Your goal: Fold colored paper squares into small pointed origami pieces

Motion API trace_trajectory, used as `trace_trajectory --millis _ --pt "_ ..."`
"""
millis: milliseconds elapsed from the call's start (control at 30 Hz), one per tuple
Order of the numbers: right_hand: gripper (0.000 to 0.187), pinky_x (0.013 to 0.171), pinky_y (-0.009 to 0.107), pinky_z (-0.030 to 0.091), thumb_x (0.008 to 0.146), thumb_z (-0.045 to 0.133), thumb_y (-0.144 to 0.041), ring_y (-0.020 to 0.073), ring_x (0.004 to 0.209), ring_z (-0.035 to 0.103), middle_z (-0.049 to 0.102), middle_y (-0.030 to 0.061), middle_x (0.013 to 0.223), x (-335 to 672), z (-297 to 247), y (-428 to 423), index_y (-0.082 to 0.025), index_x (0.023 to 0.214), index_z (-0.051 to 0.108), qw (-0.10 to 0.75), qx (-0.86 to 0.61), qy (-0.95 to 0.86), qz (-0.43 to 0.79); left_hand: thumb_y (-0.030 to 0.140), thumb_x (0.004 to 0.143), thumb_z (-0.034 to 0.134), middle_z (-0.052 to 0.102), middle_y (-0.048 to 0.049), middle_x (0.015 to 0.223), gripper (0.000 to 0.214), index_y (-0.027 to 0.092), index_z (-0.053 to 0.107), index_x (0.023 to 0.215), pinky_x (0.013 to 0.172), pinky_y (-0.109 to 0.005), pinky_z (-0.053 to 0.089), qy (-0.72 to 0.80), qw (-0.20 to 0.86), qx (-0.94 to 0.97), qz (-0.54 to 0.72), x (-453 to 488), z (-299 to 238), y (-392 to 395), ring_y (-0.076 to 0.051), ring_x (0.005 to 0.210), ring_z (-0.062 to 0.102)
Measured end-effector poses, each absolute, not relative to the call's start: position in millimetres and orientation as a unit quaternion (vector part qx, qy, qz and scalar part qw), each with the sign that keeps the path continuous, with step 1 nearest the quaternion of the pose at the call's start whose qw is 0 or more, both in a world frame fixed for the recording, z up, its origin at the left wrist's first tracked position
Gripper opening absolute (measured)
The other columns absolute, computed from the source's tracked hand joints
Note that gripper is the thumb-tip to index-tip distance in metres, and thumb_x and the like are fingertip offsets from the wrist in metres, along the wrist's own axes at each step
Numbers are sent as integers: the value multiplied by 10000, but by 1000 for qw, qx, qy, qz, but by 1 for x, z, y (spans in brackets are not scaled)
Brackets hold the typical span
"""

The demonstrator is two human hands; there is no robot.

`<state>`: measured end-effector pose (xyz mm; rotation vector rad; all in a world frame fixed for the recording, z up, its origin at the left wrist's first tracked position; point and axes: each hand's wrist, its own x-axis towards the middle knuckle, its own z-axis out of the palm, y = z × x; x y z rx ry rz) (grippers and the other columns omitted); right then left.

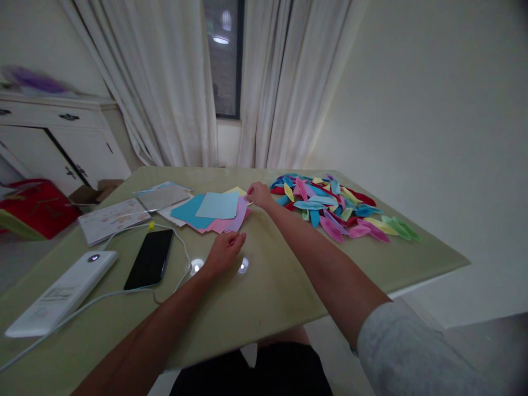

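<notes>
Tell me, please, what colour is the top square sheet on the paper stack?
Light blue: the top square paper sheet shows best in the head view, lying above a darker teal sheet.

Single head-worn view, looking forward and down over table [264, 308]; window [225, 58] straight ahead, far.

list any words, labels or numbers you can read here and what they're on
None can be read.
White power bank: a grey label patch with print, too small and blurred to read.
Printed sheet at the table's far left: faint marks, too blurred to read.
Black phone: screen dark, no text.
Flat coloured paper squares by both hands and folded paper pieces: plain, no print.
</notes>
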<state>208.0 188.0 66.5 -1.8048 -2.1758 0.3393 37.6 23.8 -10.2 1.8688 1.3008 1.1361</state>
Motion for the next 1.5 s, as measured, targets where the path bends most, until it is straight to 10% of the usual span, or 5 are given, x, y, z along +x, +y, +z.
trace_trajectory --millis 867,1000,1133,1500 --pt "93 808 384 631 840 779 -212 226 819 776 821 78 883 313 23 89 -184 927 763 429 -530 -644 346 475 976 574 365 70 604 412 263 379 680 571 -279 311 505 237 682 474 25 0 6 -145 569 384" --pt "147 824 389 601 807 806 -302 224 826 745 806 65 893 324 8 71 -191 902 785 453 -518 -630 359 455 950 683 754 -60 1021 249 221 700 1034 825 -359 520 475 203 746 419 17 -4 5 -243 927 680" --pt "187 811 371 579 830 802 -358 203 811 724 795 41 890 322 6 69 -209 942 794 467 -510 -620 371 502 1010 682 679 -134 1534 526 286 637 1487 1187 -553 417 411 160 848 293 11 -8 -1 -361 1420 602" --pt "282 808 300 577 731 961 -347 170 864 726 805 29 943 304 17 48 -225 940 817 497 -445 -416 617 444 998 736 574 -115 1656 600 351 569 1568 1190 -557 422 410 111 864 271 15 -15 -21 -373 1450 562"
